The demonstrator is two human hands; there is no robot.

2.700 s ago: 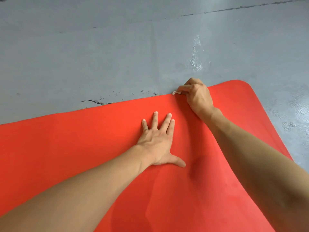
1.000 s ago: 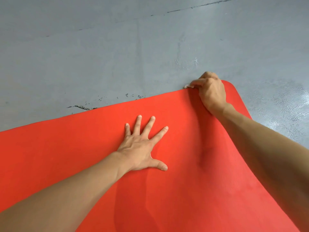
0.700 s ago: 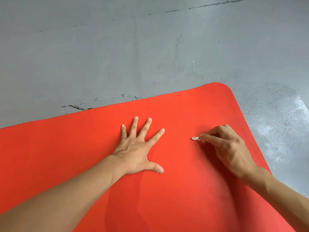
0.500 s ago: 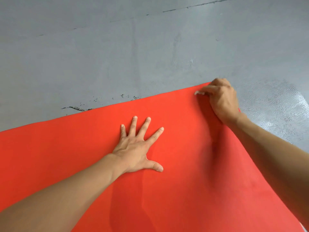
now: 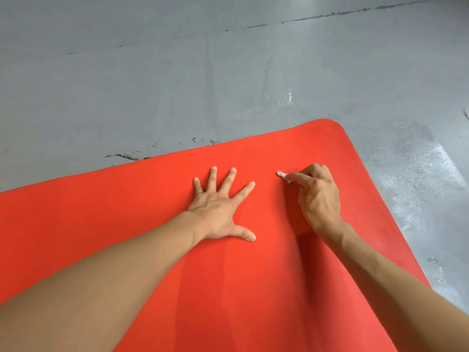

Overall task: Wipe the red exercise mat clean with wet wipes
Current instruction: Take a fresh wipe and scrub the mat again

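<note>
Head view, looking down on the red exercise mat [image 5: 228,288], which lies flat on a grey floor [image 5: 152,85] and fills the lower part of the frame; its rounded far corner sits to the upper right.

Left hand [image 5: 218,209]: palm down on the mat, fingers straight and spread, thumb out to the side, grasping nothing. The forearm runs in from the lower left edge across the mat's near portion.

Right hand [image 5: 317,196]: on the mat just right of the left hand, apart from it, and short of the mat's far corner. Its fingers are curled, with the forefinger extended, around a small white wet wipe [image 5: 284,176]. Only the wipe's tip shows past the fingertips; it appears to touch the mat surface. The rest is hidden under the hand. The right forearm enters from the lower right corner and covers part of the mat's right edge.

Surroundings: beyond the mat's far edge the floor shows dark scuff marks [image 5: 132,156] and a long dark crack [image 5: 330,15] further off. Right of the mat the floor has a glossy patch [image 5: 418,168].
</note>
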